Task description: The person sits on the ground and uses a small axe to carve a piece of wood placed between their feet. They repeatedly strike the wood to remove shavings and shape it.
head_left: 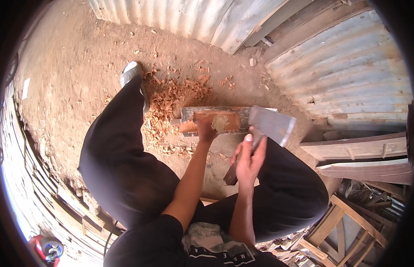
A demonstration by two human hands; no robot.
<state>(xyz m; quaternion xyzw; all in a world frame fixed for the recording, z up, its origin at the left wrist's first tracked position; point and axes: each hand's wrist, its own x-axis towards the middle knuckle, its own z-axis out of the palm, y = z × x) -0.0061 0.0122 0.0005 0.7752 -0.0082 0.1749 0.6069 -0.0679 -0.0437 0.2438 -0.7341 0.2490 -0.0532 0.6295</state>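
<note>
At the far left edge there is a stack of planks (pixel 60 209), and near the bottom left corner a small red machine (pixel 44 249) lies on the ground. More to the right, the person's left leg in dark trousers reaches forward, and its shoe (pixel 132 73) stands on the dirt floor (pixel 69 71). Just beside this leg, a heap of reddish wood chips (pixel 169 104) covers the ground.

The left hand (pixel 206 129) is stretched forward and its fingers are closed around a piece of reddish wood (pixel 213 121). This piece rests on a flat grey block (pixel 216 111) that lies on the ground in the middle, between the two legs. The end of the wood near the fingers looks pale and frayed.

The right hand (pixel 249 162) is nearer to the body. Its fingers are wrapped around the dark handle of an axe (pixel 271 124), and the thumb lies straight along the handle. The wide grey blade is lifted just to the right of the wood piece, above the right end of the block; I cannot tell if it touches anything.

Behind, corrugated metal sheets (pixel 349 66) form the wall. At the right, long wooden boards (pixel 358 149) lie sideways, and below them a wooden frame (pixel 349 222) stands.
</note>
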